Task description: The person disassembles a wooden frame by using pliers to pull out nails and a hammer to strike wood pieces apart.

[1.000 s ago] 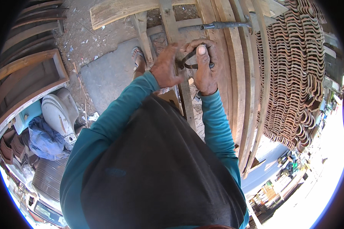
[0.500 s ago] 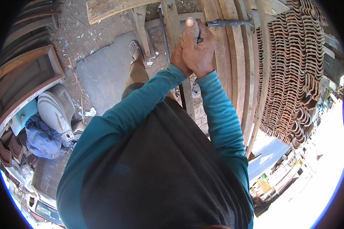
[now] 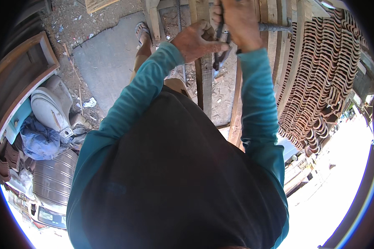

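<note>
My right hand is closed around a dark, slim metal hand tool that looks like pliers or pincers. Its lower end shows below my fingers. From the left, my left hand meets the same tool, fingers curled and thumb laid against it. Both hands are over the gap between a narrow upright-running plank and the boards on the right. Just right of my right hand, a dark hammer-like tool lies across the wooden boards.
Stacked curved roof tiles rise at the right. A grey sheet lies on the littered ground at left, with my sandalled foot at its edge. Farther left are a wooden frame, a grey plastic piece and a blue bag.
My hands were clasped together over the boards; now they are apart, with the dark tool between them. My right hand has moved up and right. The whole view has shifted somewhat.
</note>
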Motion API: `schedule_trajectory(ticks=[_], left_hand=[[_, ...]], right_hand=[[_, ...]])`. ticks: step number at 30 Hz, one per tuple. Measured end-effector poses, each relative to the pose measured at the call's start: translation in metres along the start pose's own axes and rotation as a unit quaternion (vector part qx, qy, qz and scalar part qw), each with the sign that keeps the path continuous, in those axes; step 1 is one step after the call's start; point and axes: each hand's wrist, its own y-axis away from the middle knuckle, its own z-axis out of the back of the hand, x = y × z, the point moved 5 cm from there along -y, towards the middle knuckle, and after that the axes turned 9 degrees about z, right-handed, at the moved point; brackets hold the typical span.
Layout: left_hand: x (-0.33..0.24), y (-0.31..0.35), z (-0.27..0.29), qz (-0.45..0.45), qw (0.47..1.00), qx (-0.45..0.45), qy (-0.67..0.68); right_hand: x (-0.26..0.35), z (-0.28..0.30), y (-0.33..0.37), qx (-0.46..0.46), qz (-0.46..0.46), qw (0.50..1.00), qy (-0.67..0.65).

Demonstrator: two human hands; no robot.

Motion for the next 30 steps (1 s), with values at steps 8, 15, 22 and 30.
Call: schedule_trajectory(ticks=[8,15,22,30], left_hand=[[-0.027,0.053,-0.026,-0.031,0.995,-0.033,0.087],[-0.012,0.143,-0.095,-0.103,0.974,0.134,-0.152],[0.016,0.206,-0.161,-0.257,0.868,0.197,-0.377],[0.040,0.217,-0.179,-0.332,0.793,0.147,-0.489]], right_hand=[[0.070,0.104,0.160,-0.273,0.133,0.941,-0.149],[-0.012,0.136,0.325,-0.401,0.116,0.890,-0.186],[-0.077,0.131,0.473,-0.546,0.083,0.816,-0.169],[-0.093,0.091,0.592,-0.691,0.161,0.673,-0.210]])
